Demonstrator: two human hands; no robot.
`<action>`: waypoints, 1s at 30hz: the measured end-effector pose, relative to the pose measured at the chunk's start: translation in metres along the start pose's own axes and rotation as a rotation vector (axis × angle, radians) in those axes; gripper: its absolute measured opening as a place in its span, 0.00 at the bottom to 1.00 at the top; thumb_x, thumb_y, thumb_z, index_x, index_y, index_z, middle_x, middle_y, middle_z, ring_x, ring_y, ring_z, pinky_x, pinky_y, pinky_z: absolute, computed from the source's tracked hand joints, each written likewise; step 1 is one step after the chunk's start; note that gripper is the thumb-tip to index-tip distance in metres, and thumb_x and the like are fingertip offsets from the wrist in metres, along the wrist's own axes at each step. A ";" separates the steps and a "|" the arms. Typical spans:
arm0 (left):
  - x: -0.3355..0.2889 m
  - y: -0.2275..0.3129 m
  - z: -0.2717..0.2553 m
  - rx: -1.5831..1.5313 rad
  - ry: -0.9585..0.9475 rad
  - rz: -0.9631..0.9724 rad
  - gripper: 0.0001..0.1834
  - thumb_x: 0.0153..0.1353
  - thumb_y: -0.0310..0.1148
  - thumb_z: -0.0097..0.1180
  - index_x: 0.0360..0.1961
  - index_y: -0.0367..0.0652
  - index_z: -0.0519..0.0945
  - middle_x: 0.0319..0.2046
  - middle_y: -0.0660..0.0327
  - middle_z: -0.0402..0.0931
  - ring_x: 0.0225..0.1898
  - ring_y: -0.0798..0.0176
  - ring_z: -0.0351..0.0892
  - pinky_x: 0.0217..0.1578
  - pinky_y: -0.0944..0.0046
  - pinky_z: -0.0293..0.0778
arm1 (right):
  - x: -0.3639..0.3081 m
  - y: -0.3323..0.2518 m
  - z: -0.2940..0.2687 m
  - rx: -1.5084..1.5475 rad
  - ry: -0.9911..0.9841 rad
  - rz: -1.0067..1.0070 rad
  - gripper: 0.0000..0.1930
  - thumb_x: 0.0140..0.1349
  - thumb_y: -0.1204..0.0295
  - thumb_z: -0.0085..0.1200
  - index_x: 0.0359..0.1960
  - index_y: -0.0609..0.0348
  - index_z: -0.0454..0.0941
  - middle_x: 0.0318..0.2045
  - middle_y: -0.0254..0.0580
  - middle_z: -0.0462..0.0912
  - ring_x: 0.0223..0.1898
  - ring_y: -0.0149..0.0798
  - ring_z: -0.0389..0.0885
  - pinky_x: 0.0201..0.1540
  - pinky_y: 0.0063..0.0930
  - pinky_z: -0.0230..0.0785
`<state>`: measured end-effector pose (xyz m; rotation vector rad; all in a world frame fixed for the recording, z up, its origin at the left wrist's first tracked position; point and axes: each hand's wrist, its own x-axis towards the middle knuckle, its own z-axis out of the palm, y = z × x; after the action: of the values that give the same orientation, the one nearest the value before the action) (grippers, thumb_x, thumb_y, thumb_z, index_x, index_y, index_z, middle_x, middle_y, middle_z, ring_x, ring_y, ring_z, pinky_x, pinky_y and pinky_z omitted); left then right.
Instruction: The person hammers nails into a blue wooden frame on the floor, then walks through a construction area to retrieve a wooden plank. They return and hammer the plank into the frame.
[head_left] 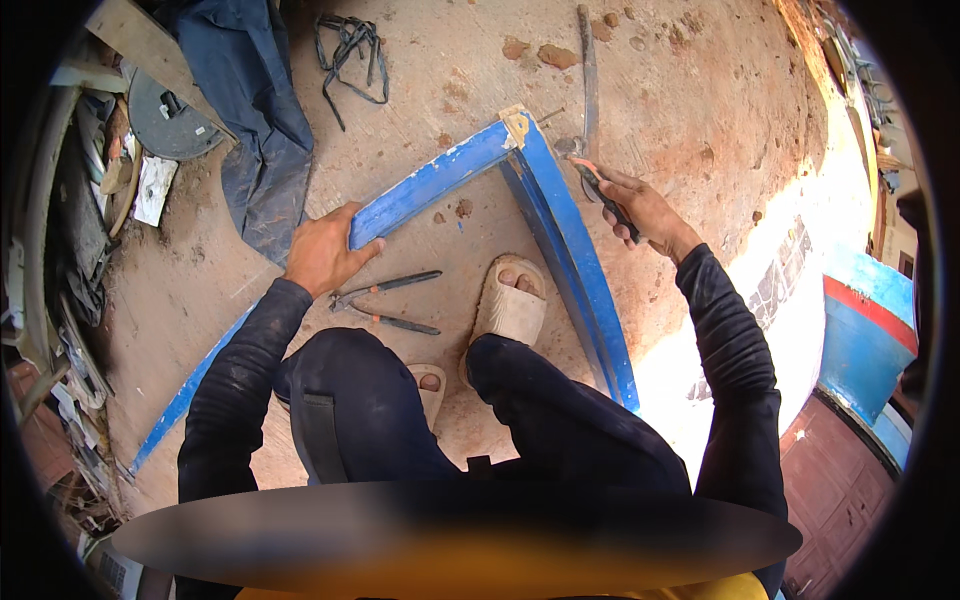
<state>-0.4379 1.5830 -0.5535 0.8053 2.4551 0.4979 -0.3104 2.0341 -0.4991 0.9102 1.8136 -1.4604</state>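
Note:
My left hand (326,250) is closed around the near end of one bar of a blue wooden frame (440,182). The frame has chipped paint and a bare-wood corner at the far end, where a thin nail (551,115) seems to stick out. My right hand (645,212) grips pliers (603,192) with black and orange handles, just right of that corner. Their jaws are close to the head of a hammer (589,85) on the ground, and I cannot tell whether they touch. Between my left hand and my foot lie black-handled pincers (395,284), spread apart.
A dark cloth (255,130) and a tangled black strap (350,55) lie at the far left. Scrap and a grey disc (172,115) pile up along the left side. My sandalled foot (510,300) stands inside the frame's angle. A blue and red object (868,320) is at right.

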 end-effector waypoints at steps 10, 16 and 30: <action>0.095 0.056 0.002 -0.170 -0.152 0.147 0.39 0.57 0.51 0.69 0.64 0.37 0.75 0.50 0.43 0.84 0.50 0.39 0.86 0.56 0.47 0.77 | 0.004 0.008 -0.013 0.079 -0.136 -0.067 0.34 0.78 0.62 0.52 0.82 0.51 0.56 0.23 0.29 0.73 0.17 0.26 0.72 0.17 0.25 0.69; 0.119 0.073 0.003 -0.138 -0.296 0.040 0.37 0.54 0.42 0.68 0.65 0.36 0.76 0.45 0.42 0.85 0.48 0.38 0.85 0.55 0.47 0.76 | 0.010 0.012 -0.030 0.227 0.202 -0.095 0.30 0.79 0.66 0.52 0.80 0.53 0.61 0.24 0.28 0.76 0.17 0.23 0.72 0.15 0.22 0.66; 0.124 0.075 0.002 -0.218 -0.282 0.044 0.42 0.56 0.44 0.67 0.69 0.36 0.70 0.57 0.39 0.79 0.58 0.38 0.81 0.60 0.46 0.75 | 0.019 0.004 -0.023 0.042 -0.123 -0.005 0.35 0.78 0.57 0.55 0.82 0.46 0.57 0.23 0.30 0.71 0.19 0.27 0.73 0.22 0.26 0.70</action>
<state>-0.4904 1.7180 -0.5625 0.7817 2.0881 0.6108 -0.3187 2.0600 -0.5126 0.8187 1.7028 -1.5281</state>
